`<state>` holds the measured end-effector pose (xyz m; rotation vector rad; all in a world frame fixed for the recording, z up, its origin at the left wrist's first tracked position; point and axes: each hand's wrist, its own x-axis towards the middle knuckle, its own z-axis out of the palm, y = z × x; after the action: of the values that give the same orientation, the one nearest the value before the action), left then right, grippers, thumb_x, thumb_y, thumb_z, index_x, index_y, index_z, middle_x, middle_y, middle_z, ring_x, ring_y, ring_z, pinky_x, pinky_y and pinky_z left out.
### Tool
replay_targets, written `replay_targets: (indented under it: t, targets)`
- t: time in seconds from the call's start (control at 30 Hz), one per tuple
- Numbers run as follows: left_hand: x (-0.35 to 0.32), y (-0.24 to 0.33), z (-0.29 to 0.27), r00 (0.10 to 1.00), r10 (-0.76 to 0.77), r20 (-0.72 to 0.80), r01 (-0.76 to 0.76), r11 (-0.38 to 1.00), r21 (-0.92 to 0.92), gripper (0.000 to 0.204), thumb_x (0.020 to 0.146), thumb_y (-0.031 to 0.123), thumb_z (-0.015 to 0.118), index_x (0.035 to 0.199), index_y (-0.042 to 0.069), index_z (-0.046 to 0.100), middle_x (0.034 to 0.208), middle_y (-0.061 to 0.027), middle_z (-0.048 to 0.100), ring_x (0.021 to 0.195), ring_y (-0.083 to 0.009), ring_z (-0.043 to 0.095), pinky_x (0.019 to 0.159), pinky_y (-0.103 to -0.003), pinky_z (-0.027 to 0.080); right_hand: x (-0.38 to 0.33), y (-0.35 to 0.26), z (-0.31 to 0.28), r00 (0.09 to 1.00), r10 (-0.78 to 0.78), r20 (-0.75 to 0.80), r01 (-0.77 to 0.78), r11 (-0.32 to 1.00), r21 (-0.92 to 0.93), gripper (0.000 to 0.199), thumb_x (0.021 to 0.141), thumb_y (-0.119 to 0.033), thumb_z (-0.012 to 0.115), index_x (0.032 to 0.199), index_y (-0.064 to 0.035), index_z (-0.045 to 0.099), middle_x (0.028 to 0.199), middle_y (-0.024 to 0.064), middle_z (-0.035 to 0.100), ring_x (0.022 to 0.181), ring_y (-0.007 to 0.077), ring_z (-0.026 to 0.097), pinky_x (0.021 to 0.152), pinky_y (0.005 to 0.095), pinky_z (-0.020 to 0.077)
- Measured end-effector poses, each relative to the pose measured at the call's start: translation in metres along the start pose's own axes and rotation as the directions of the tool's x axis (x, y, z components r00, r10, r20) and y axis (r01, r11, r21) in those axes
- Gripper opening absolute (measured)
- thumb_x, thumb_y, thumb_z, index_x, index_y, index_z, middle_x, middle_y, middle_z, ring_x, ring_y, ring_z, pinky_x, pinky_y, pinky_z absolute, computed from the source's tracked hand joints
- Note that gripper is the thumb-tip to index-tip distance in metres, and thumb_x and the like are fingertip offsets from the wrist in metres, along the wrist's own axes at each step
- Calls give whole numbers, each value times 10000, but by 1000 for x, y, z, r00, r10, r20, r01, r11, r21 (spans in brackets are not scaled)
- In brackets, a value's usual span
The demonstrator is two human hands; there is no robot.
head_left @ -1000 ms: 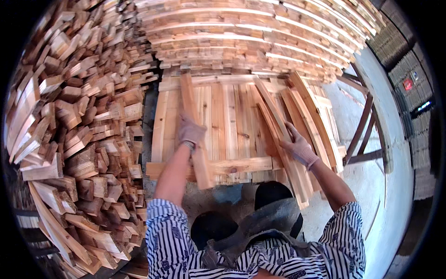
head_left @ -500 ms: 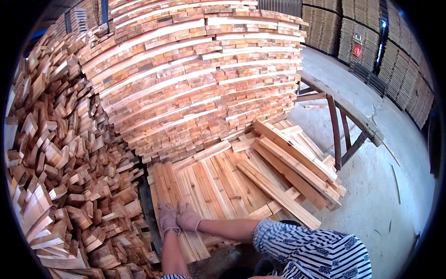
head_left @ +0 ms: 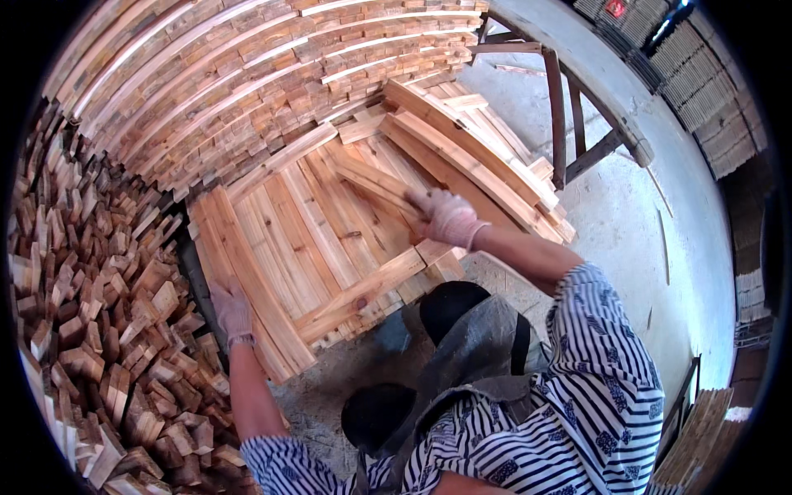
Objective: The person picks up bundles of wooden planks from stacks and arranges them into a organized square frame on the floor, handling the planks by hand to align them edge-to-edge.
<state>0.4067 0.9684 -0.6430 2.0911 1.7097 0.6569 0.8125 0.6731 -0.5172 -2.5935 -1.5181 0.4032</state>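
Wooden slats form a flat layer at centre frame; the left hand [head_left: 232,311], at 8 o'clock, lies open-palmed on the edge slat [head_left: 252,280], and the right hand [head_left: 446,218], at 2 o'clock, grips one loose slat [head_left: 373,183] lying askew on top. Done well, I judge, that slat gets swung parallel and butted tight while the left steadies the edge. Count: two gloved hands, one cross batten [head_left: 363,294], one loose slat; stacked slats [head_left: 247,91] too many to count.

Gloved left hand [head_left: 232,312] lower left, flat on the outer slat [head_left: 252,285] of a wooden slat panel [head_left: 330,239] at frame centre. Gloved right hand [head_left: 448,218] grips a loose slat [head_left: 371,181] lying on the panel. Stacked slats [head_left: 247,82] fill upper left, offcut heap [head_left: 91,330] at left, metal frame [head_left: 561,115] upper right.
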Motion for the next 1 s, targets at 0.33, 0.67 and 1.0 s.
replay_targets:
  t: [0.33, 0.67, 1.0]
  targets:
    - [-54, 61, -15, 992, -101, 82, 80, 970, 227, 683, 1036, 448, 406, 1534, -10, 314, 1413, -309, 501, 1251, -454, 538, 1063, -487, 442, 10, 83, -40, 955, 281, -96, -296, 924, -243, 701, 874, -390, 705, 1482, -227, 398, 1364, 216, 553, 1290, 420, 526, 1047, 485, 477]
    - [-55, 37, 2, 999, 48, -5, -43, 933, 359, 699, 1011, 460, 442, 1507, -25, 350, 1359, -314, 539, 1174, -428, 595, 972, -499, 503, 38, 54, -47, 998, 23, 52, -29, 994, 107, 899, 807, -298, 716, 1592, -174, 297, 1295, 280, 619, 1162, 405, 628, 980, 445, 500]
    - [-51, 70, 0, 983, -143, 111, 99, 940, 327, 710, 1018, 488, 449, 1512, -8, 331, 1282, -281, 573, 1141, -401, 623, 924, -506, 526, 104, -235, 99, 997, -83, 11, 73, 928, 365, 478, 950, -307, 574, 1316, -10, 495, 1112, 346, 642, 1052, 431, 663, 883, 502, 525]
